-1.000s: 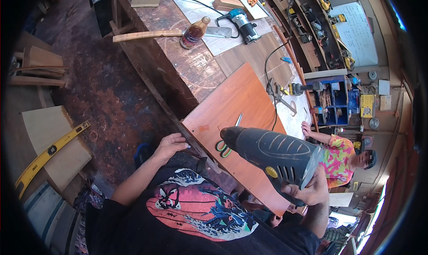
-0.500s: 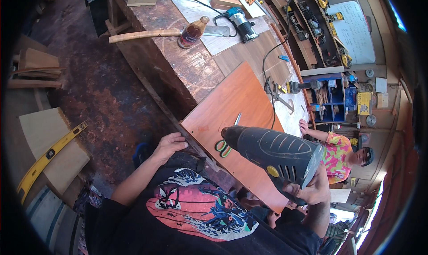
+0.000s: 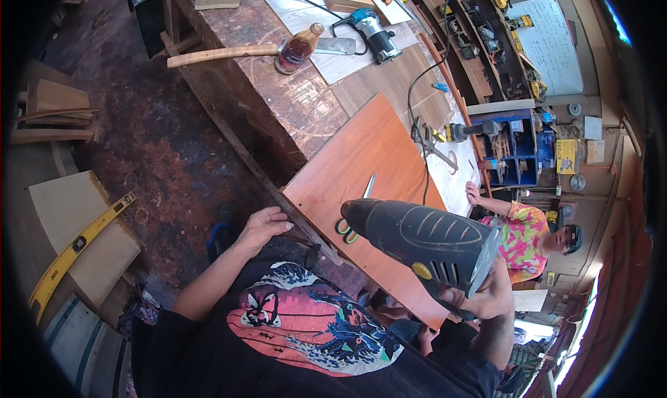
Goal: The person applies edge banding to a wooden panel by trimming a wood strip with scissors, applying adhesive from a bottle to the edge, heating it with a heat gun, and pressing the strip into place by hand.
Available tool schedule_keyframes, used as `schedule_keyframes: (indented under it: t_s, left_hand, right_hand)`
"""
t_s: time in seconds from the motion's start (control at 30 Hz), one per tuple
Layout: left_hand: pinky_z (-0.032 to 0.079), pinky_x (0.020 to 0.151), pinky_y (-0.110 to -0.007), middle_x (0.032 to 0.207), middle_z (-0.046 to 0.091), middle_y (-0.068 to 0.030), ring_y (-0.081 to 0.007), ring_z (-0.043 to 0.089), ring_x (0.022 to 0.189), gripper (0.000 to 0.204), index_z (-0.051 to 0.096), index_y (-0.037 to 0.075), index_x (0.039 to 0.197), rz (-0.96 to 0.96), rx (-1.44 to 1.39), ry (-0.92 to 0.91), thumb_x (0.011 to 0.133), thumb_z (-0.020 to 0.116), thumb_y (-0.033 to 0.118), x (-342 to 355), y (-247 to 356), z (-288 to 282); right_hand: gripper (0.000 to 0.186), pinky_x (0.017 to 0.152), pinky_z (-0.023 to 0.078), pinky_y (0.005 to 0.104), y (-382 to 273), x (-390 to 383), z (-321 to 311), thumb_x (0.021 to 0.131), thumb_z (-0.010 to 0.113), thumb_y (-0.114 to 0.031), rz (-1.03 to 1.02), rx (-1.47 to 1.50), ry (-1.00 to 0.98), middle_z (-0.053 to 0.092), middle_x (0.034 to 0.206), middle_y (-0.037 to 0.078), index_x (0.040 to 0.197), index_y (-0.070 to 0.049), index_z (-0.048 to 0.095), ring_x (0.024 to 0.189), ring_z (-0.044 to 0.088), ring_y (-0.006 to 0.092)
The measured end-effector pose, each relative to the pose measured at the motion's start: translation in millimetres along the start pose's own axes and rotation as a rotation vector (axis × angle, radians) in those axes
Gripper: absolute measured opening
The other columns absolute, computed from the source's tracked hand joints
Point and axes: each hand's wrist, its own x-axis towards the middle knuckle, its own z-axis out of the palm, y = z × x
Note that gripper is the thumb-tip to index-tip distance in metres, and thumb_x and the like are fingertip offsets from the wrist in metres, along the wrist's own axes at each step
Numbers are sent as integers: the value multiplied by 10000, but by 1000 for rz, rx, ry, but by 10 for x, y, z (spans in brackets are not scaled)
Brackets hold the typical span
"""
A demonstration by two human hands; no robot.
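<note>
My right hand (image 3: 484, 297) grips the handle of a black heat gun (image 3: 420, 238), raised above a reddish-brown wood board (image 3: 365, 151). Its nozzle points left over the board's near part. Beneath the nozzle lies a pair of scissors (image 3: 344, 230) with green-and-black handles; the gun covers part of them. My left hand (image 3: 264, 228) rests beside the board's near left edge, fingers stretched out and loosely together, holding nothing. Whether its fingertips touch the edge I cannot tell.
On the worn workbench (image 3: 292, 113) are a bottle of dark liquid (image 3: 295, 50), a long-handled blade (image 3: 229, 53), a teal router (image 3: 379, 38) and a yellow-black power tool (image 3: 462, 132). A cord crosses the bench. A co-worker (image 3: 524, 238) sits at the right. A yellow level (image 3: 80, 245) lies left.
The heat gun's nozzle has shifted slightly left, covering more of the scissors. My left hand stays beside the board's edge.
</note>
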Motion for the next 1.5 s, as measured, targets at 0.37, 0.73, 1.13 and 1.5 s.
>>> schedule_keyframes:
  t_s: [0.37,0.73,1.13,1.5]
  left_hand:
    - [514,1002,-373,1399,599,-244,-269,627,1208,820,382,-135,1521,9,8,-14,859,816,79,2,2,-20]
    - [516,1004,-367,1399,595,-246,-264,626,1206,839,365,-139,1526,5,12,-30,858,824,75,24,30,-50]
    - [522,1021,-355,1399,596,-246,-262,629,1213,809,369,-144,1523,6,9,-38,872,804,59,41,64,-100]
    - [532,1024,-360,1433,568,-283,-265,655,1181,887,348,-136,1541,48,-87,-34,850,852,102,60,-22,-187]
  right_hand:
    - [544,821,547,319,-35,-1,7,757,900,-125,-23,-81,5,724,1043,76,1197,71,646,941,661,129]
    - [461,794,545,312,-112,15,17,756,889,-104,57,-53,14,725,1012,57,1127,59,671,910,658,113]
    - [666,917,538,336,-217,33,4,749,854,-74,73,-47,-11,707,1168,111,1332,73,565,1042,664,157]
    - [763,1015,523,393,-454,292,-159,753,810,-89,-97,-242,8,673,1256,144,1422,78,483,1154,656,238]
